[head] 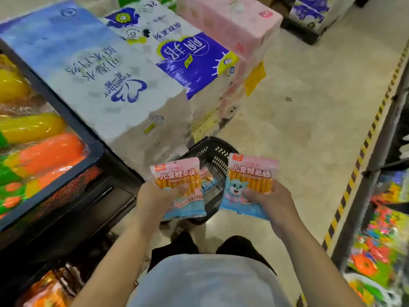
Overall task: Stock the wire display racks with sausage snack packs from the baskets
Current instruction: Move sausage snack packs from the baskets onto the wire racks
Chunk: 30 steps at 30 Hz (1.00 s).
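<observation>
Two sausage snack packs are held face-up over a black basket [212,155] in a shop aisle, seen from the head camera. The left hand [152,200] grips the left pack [177,182] by its lower edge with curled fingers and thumb, and the right hand [273,201] grips the right pack [251,173] the same way. With the printed fronts up and the hang-holes away from the body, the packs look ready to be hung or slotted in label-outward. At least one more pack [207,176] lies inside the basket, just between the two held ones, so the job seems far from finished. No wire display rack can be made out in this view.

The basket stands on a pale, glossy floor [309,103] beside tall bales of wrapped tissue rolls [99,74] and a pink-wrapped bale [228,21] further off. A dark shelf of orange and yellow plastic goods [44,149] runs along the left, and a shelf edge with yellow-and-black hazard tape [363,151] borders bright toys on the right. The aisle between them is narrow.
</observation>
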Each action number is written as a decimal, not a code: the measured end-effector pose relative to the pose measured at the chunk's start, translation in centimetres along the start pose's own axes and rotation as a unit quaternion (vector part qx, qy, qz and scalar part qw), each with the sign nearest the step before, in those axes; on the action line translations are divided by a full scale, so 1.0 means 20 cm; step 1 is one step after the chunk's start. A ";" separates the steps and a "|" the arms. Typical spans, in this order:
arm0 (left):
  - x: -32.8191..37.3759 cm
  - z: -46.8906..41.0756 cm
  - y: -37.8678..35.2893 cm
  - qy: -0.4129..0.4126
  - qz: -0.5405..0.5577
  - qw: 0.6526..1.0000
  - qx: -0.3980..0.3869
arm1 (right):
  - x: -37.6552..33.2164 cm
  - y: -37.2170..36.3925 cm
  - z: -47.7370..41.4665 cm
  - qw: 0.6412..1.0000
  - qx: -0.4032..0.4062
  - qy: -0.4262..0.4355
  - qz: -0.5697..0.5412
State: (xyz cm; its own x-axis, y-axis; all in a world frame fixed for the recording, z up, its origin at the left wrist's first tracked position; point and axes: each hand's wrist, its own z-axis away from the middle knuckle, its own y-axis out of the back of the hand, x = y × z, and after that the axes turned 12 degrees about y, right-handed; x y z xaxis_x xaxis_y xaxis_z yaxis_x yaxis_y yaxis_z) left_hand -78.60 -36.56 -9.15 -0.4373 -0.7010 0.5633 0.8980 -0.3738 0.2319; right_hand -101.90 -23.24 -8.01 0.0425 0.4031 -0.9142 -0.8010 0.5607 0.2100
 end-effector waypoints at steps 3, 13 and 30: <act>0.06 -0.14 -0.06 0.008 0.005 1.000 0.009 | 0.01 -0.01 -0.22 0.999 -0.026 -0.018 0.019; 0.12 -0.58 -0.53 0.122 0.110 0.983 0.076 | 0.25 0.02 -1.04 0.982 -0.154 -0.059 0.087; -0.72 -2.19 -1.19 0.218 0.167 0.953 0.129 | 1.79 -0.41 -2.18 0.946 -0.265 -0.104 0.159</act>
State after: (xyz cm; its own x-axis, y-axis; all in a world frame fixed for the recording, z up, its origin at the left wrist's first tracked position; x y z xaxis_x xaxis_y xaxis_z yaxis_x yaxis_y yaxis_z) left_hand -95.68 -44.20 -57.53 -0.0528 -0.9613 0.2704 0.9477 0.0371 0.3171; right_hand -119.88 -45.01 -57.66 -0.1782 0.6542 -0.7350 -0.9773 -0.0310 0.2094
